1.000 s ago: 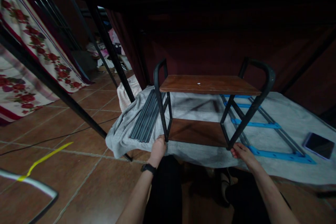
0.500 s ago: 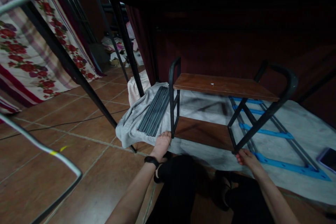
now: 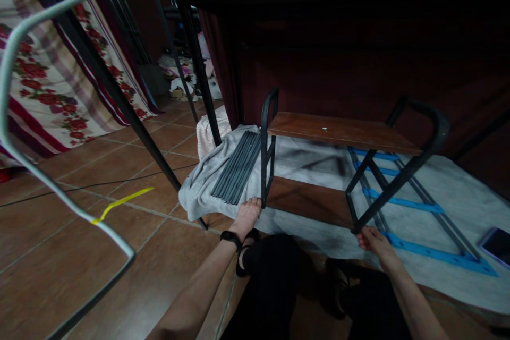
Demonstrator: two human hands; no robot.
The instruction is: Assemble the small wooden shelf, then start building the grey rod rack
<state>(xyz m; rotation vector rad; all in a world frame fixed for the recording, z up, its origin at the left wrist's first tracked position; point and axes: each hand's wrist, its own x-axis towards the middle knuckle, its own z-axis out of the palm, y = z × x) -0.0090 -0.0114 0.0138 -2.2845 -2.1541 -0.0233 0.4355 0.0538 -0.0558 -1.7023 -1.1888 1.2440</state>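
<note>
A small two-tier shelf (image 3: 342,130) with brown wooden boards and black metal side frames stands upright on a grey cloth (image 3: 311,234). At its front left lower corner, my left hand (image 3: 249,212) has its fingers curled against the frame's foot. My right hand (image 3: 373,240) is closed around the front right foot, its fingertips partly hidden. Just behind my left hand lies a row of several grey metal tubes (image 3: 237,167). To the right, a flat frame of grey tubes with blue plastic crosspieces (image 3: 434,252) lies on the cloth, partly behind the shelf.
A phone (image 3: 496,244) lies on the cloth at the far right. Black bed posts (image 3: 131,117) and a bent white metal rod (image 3: 59,191) with yellow tape stand at the left. A dark cable (image 3: 119,183) crosses the tiled floor. A floral curtain (image 3: 43,85) hangs behind.
The view has shifted slightly, and the white rod shows further into the picture. Both hands keep their places at the shelf's lower corners, and the shelf looks unmoved on the cloth.
</note>
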